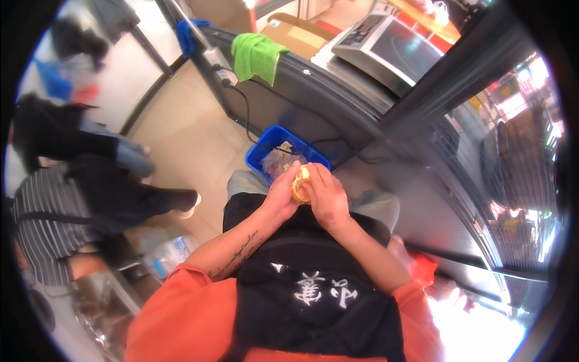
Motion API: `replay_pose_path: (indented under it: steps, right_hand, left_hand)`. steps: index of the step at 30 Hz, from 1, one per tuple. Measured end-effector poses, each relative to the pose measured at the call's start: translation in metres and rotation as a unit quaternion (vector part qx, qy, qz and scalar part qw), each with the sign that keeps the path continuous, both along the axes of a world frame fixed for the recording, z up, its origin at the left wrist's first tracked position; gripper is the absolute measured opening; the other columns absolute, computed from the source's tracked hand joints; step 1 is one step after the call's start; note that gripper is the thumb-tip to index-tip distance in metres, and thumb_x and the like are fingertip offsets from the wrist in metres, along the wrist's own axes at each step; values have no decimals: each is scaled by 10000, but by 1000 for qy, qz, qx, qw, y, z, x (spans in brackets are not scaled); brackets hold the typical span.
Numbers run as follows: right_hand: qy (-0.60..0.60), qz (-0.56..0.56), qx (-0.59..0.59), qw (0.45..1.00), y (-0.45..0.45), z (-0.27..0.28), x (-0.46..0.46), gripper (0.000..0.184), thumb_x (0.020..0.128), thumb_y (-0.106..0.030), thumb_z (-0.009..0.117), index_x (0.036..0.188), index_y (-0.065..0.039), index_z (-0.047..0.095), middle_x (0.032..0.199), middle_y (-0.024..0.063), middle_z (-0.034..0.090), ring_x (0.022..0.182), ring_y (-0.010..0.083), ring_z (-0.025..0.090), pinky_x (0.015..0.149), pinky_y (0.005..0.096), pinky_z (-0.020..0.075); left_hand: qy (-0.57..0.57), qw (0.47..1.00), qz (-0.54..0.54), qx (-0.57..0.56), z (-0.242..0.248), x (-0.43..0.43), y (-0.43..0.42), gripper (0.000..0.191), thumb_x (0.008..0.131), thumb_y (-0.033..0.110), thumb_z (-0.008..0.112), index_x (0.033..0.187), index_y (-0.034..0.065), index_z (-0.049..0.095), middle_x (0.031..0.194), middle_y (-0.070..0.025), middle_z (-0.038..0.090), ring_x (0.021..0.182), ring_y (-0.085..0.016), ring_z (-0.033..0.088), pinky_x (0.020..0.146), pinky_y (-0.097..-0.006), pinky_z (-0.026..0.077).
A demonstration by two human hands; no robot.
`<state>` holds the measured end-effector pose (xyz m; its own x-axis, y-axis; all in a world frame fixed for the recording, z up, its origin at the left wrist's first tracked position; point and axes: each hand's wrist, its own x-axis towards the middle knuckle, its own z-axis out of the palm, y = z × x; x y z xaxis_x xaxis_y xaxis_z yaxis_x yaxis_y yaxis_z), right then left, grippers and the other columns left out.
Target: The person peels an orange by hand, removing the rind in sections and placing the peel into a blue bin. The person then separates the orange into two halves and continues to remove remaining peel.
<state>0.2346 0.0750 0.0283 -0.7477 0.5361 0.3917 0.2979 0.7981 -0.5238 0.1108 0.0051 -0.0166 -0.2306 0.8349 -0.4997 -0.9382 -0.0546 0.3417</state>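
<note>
A partly peeled citrus fruit (299, 190) with yellow-orange skin is held between my two hands, over my lap. My left hand (281, 193) grips it from the left, thumb along its upper side. From the right, my right hand (329, 195) bends its fingers over the fruit and hides part of it. Just beyond my hands stands a blue plastic bin (256, 153). Inside the bin lie a clear plastic bag and pale scraps (285, 151).
A dark counter panel (316, 86) rises beyond the bin, with a green cloth (258, 56) over its edge. Above it sits an induction cooker (389, 47). Black cables (248, 108) hang from a power strip (221, 63) across the bin. A person in striped clothing (49, 217) is at left.
</note>
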Motion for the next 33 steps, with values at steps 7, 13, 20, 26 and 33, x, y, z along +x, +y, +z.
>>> replay_pose_path:
  steps: [7,13,20,26,33]
  right_hand:
    - [-28,-12,19,999,-6,-3,1,449,870,-90,686,1300,-7,587,1266,157,611,961,365,649,838,426,536]
    - [-55,-22,3,998,-7,-9,3,450,889,-107,675,1319,-21,573,1250,144,608,964,362,649,832,425,540]
    - [-80,-3,-107,991,9,10,8,490,926,-209,666,1382,-129,506,1274,166,517,958,423,637,846,488,539]
    - [-85,22,-120,989,12,6,12,480,915,-221,679,1354,-125,510,1267,160,507,961,427,642,822,495,545]
    - [-81,34,-131,987,8,-4,13,471,904,-237,688,1328,-121,518,1271,150,512,980,410,649,809,478,553]
  left_hand:
    - [-16,1000,9,-15,-2,6,-2,353,1054,347,537,1223,40,587,1176,-103,661,1094,-238,651,953,-402,532]
    - [-24,999,0,-36,6,9,-2,368,1057,364,523,1239,48,578,1187,-106,658,1107,-249,645,970,-420,528]
    - [75,986,-144,26,-9,-15,1,394,1072,403,473,1239,62,580,1156,-94,667,1054,-229,667,898,-392,558]
    - [70,989,-133,4,2,-4,1,345,1064,411,495,1156,94,594,985,-59,667,823,-192,674,613,-348,550]
    - [24,991,-127,24,-19,0,-9,418,1075,407,459,1299,69,560,1190,-99,662,1064,-243,667,890,-397,564]
